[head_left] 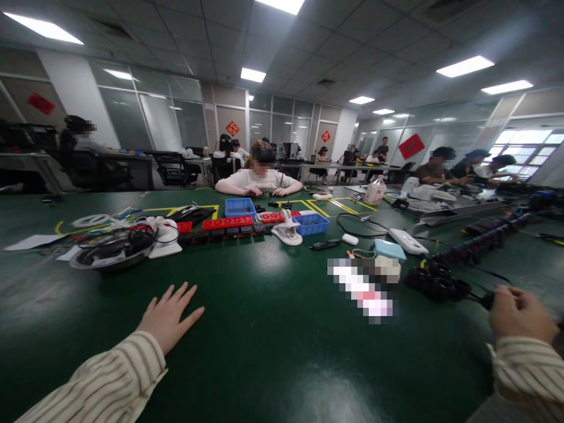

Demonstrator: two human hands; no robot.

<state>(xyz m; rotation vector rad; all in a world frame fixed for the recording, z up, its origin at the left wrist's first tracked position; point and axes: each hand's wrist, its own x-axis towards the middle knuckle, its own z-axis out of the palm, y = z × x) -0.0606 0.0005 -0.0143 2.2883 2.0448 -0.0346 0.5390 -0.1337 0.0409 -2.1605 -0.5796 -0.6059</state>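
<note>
My left hand [170, 317] lies flat on the green tabletop [247, 352], fingers spread, holding nothing. At the right edge my right hand [522, 314] is closed, its fingertips pinched around the end of a black cable [482, 299]. That cable leads left towards a bundle of coiled black cables [436, 283] on the table. What sits inside the right fist is mostly hidden. A phone with a lit, blurred screen [363, 291] lies between the two hands, left of the bundle.
Beyond my left hand stands a metal bowl [110, 261] with cables. A row of red-topped sockets [229, 225], blue bins [240, 207], a white clamp [288, 229] and a light-blue box [390, 249] stretch across the table. A co-worker [259, 176] sits opposite.
</note>
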